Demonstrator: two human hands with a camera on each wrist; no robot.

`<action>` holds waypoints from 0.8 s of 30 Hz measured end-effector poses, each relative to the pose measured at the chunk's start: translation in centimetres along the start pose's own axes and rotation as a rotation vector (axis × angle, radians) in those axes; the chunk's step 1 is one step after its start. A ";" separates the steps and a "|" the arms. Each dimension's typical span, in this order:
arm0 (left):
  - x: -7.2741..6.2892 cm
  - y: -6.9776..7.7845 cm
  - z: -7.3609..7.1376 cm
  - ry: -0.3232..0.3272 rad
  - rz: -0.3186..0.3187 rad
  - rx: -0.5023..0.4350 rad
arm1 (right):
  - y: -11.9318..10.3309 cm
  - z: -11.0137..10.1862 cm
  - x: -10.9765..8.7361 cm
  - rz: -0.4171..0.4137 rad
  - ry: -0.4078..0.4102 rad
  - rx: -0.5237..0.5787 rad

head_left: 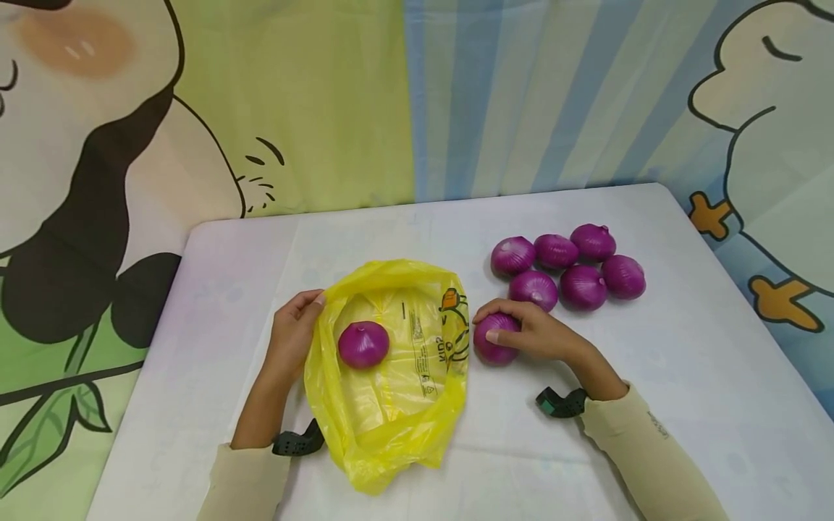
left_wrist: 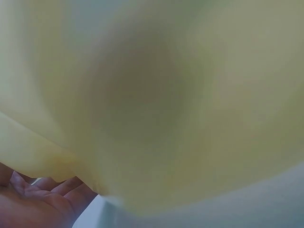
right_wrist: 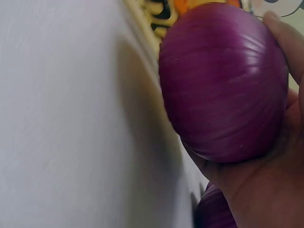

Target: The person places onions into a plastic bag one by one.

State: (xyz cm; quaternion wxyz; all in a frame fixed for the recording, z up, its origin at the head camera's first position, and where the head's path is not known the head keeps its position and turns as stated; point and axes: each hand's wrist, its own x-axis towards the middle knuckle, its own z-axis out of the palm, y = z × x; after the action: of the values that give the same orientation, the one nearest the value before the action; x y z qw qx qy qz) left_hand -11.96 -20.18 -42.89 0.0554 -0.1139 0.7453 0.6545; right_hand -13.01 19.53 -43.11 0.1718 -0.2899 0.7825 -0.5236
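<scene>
My left hand (head_left: 293, 333) pinches the upper left rim of a yellow plastic bag (head_left: 387, 427), whose mouth is spread wide. Inside the bag lies one red onion (head_left: 363, 345). Just beyond the bag's right side, my right hand (head_left: 534, 329) grips another red onion (head_left: 495, 340), thumb and fingers around it. In the right wrist view this onion (right_wrist: 223, 83) appears slightly above the white tabletop, with a shadow beside it. The left wrist view is mostly filled by blurred yellow plastic (left_wrist: 228, 142), with part of the left hand (left_wrist: 47, 202) at the lower left.
Several more red onions (head_left: 583, 287) sit in a cluster behind and to the right of the right hand. All stand on a white-covered table (head_left: 554, 463). A printed cartoon curtain (head_left: 326, 108) hangs along the table's back edge. Each wrist wears a black camera band (head_left: 560, 402).
</scene>
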 end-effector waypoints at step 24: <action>0.1 -0.5 0.1 -0.027 0.029 -0.041 | -3.5 -0.5 1.1 -0.122 0.090 0.272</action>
State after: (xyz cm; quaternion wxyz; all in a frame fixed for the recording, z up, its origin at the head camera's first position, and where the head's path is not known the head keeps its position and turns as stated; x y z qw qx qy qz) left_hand -11.95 -20.20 -43.38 0.0536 -0.0953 0.7325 0.6719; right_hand -13.15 18.18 -39.67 0.1420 -0.2875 0.6922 -0.6466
